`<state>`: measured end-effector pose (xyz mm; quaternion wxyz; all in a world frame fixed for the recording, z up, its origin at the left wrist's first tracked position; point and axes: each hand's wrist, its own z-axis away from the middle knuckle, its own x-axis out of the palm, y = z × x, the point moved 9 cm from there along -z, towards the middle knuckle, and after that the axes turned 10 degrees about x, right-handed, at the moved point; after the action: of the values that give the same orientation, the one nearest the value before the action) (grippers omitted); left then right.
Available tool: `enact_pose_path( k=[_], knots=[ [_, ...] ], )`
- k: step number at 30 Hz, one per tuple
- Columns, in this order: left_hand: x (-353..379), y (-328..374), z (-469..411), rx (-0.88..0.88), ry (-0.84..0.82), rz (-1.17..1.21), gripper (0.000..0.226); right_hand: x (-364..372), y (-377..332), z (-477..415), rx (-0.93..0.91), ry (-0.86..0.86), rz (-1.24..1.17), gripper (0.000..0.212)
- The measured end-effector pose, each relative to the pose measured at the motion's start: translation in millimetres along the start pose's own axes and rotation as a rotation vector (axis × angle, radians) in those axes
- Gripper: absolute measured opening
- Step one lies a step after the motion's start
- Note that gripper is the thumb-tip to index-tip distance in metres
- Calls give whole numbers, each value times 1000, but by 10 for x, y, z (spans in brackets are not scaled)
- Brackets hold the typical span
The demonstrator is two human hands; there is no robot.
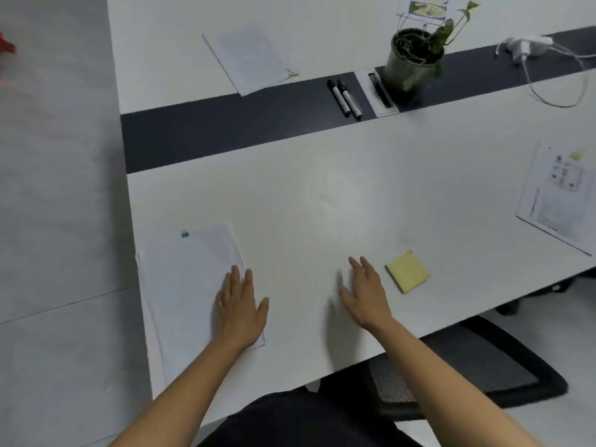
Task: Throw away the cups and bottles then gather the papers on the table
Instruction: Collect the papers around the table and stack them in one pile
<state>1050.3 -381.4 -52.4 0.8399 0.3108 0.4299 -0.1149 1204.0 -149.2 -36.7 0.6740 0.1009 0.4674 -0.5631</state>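
Note:
A clipped stack of white papers (190, 285) lies at the near left corner of the white table (322, 201). My left hand (242, 308) lies flat on its right edge, fingers straight. My right hand (366, 291) hovers open over bare table, just left of a yellow sticky-note pad (408, 271), not touching it. A second clipped paper stack (251, 59) lies on the far side of the table. A printed sheet (558, 195) lies at the right edge. No cups or bottles are in view.
A dark strip (225, 130) crosses the table with two black markers (345, 98), a cable box (380, 91) and a potted plant (412, 56) on it. A white charger with cable (529, 46) lies far right. A black chair (467, 369) stands below the table's near edge.

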Motion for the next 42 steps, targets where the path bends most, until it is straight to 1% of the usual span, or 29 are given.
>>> enact_pose_path(
  k=[1,3,6,8,11,14,16,18,20,22,25,27,31,39,42],
  knots=[
    [72,173,-46,51,-33,-38,73,-141,234,-48,56,45,19,73],
    [256,468,-93,142,-118,-110,71,-354,676,-143,179,79,92,81],
    [555,701,-101,196,-276,-191,70,-528,1148,-279,284,60,166,93],
    [685,723,-95,193,-343,-257,73,-549,1302,-368,282,22,121,92],
    [712,692,-89,204,-341,-286,74,-541,1305,-445,205,42,142,77],
    [551,605,-90,209,-243,-237,72,-479,1098,-454,139,114,193,70],
    [363,448,-78,163,-151,-217,72,-377,834,-471,99,129,215,70],
    [180,207,-45,89,-94,-176,73,-241,480,-491,41,129,223,70],
    [37,-75,-10,32,-80,-171,74,-64,55,-488,-56,109,252,72],
    [-71,-341,1,2,-89,-217,74,146,-390,-462,-174,68,296,70],
    [-157,-662,-19,-35,-117,-286,69,472,-973,-393,-312,15,350,62],
    [-157,-816,-34,-62,-152,-287,67,662,-1267,-334,-373,9,417,57],
    [-86,-955,-61,-52,-232,-297,70,803,-1496,-317,-356,34,469,52],
    [-107,-993,-110,-3,-196,-305,70,919,-1454,-373,-336,40,465,54],
    [-181,-958,-93,0,-190,-309,70,882,-1450,-393,-316,13,473,57]
  ],
)
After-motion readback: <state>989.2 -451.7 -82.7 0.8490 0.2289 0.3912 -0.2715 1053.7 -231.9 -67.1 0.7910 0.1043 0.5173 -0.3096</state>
